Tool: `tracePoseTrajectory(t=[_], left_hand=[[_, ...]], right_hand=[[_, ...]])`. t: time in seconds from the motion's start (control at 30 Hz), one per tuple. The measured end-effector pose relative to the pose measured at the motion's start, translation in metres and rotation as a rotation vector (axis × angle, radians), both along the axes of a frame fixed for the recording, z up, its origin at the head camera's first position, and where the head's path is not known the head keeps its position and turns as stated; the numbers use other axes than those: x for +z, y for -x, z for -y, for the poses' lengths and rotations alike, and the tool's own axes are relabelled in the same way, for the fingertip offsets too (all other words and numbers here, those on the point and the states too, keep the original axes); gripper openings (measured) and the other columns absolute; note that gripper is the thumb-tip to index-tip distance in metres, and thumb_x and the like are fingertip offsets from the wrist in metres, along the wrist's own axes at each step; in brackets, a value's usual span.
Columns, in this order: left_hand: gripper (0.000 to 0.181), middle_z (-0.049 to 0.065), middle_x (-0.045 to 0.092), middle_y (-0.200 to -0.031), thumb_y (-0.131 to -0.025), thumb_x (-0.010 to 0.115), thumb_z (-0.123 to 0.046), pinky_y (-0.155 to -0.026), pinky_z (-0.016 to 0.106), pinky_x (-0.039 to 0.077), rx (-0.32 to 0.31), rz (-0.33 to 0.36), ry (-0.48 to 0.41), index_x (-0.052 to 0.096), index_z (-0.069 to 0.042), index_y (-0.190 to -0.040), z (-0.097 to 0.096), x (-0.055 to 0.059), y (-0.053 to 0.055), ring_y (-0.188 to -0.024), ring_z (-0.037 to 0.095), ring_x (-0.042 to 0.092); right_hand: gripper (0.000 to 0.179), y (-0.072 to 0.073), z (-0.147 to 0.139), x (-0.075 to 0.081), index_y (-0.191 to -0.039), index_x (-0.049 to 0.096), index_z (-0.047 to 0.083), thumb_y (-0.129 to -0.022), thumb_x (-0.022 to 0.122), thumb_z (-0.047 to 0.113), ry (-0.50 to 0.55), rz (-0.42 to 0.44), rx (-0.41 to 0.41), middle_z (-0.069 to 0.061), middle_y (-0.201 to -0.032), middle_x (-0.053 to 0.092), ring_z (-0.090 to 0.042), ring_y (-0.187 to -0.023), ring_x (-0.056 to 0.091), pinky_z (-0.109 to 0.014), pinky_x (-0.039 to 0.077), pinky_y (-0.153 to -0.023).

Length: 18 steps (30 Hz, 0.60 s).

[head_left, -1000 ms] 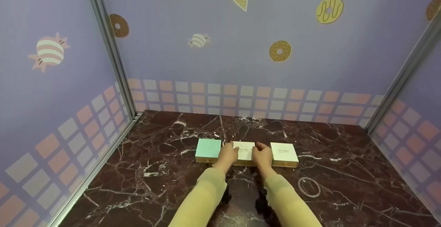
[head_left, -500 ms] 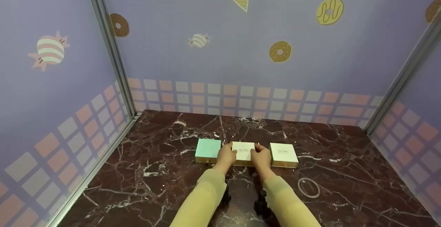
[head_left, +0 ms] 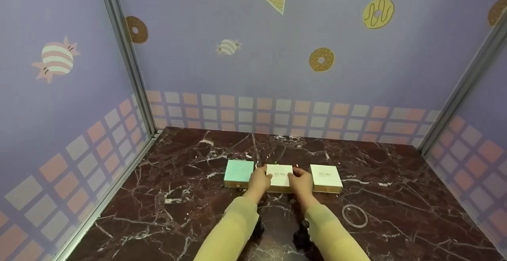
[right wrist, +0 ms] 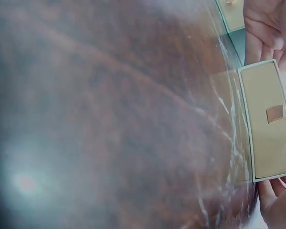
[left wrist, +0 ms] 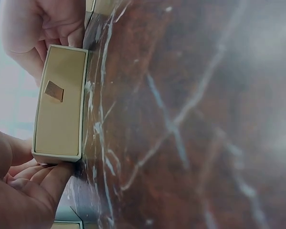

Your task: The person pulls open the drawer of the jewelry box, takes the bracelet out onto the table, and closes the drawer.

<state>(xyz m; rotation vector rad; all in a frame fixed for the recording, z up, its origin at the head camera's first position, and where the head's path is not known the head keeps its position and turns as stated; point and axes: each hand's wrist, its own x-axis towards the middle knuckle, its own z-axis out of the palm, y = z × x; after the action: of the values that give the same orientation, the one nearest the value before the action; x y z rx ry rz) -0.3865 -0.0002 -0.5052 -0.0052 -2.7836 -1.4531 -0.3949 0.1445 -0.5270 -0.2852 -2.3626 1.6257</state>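
In the head view, a row of small square drawer boxes lies on the dark marble table. My left hand and right hand hold the middle cream box from its two sides, thumbs at the edges of its printed top. Both wrist views show its tan drawer front with a small brown pull tab; the drawer is flush in its sleeve. Fingers of my left hand press against one end. To the left lies a mint-green box, to the right a second cream box.
A pale ring lies on the marble tabletop, right of my right forearm. Purple walls with sweets printed on them enclose the table at the back and both sides. Metal posts stand at the corners.
My thumbs have come slightly further over the top of the middle box. That box has shifted very slightly left and towards me. The outer boxes and the ring stay put.
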Motion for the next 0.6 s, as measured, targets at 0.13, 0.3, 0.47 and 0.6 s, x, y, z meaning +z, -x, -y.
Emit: tracePoseTrajectory(t=[0.13,0.3,0.47,0.6], left_hand=[[0.053,0.024,0.046,-0.158,-0.105,0.059,-0.011,-0.112,0.053,0.051,-0.017,-0.007,0.015,0.044,0.005,-0.152,0.003,-0.001,-0.005,-0.145,0.043,0.046],[0.052,0.026,0.047,-0.156,-0.104,0.060,-0.011,-0.115,0.055,0.048,-0.033,-0.020,0.047,0.045,0.005,-0.152,0.004,-0.001,-0.012,-0.144,0.043,0.046],[0.053,0.027,0.049,-0.154,-0.104,0.060,-0.011,-0.115,0.055,0.048,-0.051,-0.026,0.058,0.046,0.006,-0.151,0.006,-0.001,-0.021,-0.143,0.044,0.048],[0.053,0.028,0.051,-0.152,-0.102,0.062,-0.010,-0.113,0.057,0.049,-0.072,-0.045,0.074,0.046,0.009,-0.150,0.009,-0.001,-0.028,-0.140,0.045,0.050]], right_hand=[[0.039,-0.007,-0.001,0.000,-0.129,0.065,-0.013,-0.096,0.064,0.008,0.050,0.009,0.029,-0.033,-0.132,0.064,-0.047,-0.129,0.058,-0.052,0.053,-0.108],[0.038,-0.017,-0.005,-0.005,-0.123,0.067,-0.016,-0.092,0.066,0.007,0.104,-0.062,0.066,-0.035,-0.122,0.067,-0.046,-0.115,0.065,-0.046,0.061,-0.093],[0.039,-0.025,-0.006,-0.005,-0.123,0.066,-0.015,-0.091,0.067,0.007,0.123,-0.040,0.078,-0.035,-0.123,0.066,-0.045,-0.116,0.064,-0.044,0.060,-0.094],[0.039,-0.032,-0.005,-0.001,-0.126,0.064,-0.016,-0.092,0.065,0.004,0.115,0.003,0.082,-0.036,-0.127,0.064,-0.046,-0.122,0.061,-0.050,0.057,-0.101]])
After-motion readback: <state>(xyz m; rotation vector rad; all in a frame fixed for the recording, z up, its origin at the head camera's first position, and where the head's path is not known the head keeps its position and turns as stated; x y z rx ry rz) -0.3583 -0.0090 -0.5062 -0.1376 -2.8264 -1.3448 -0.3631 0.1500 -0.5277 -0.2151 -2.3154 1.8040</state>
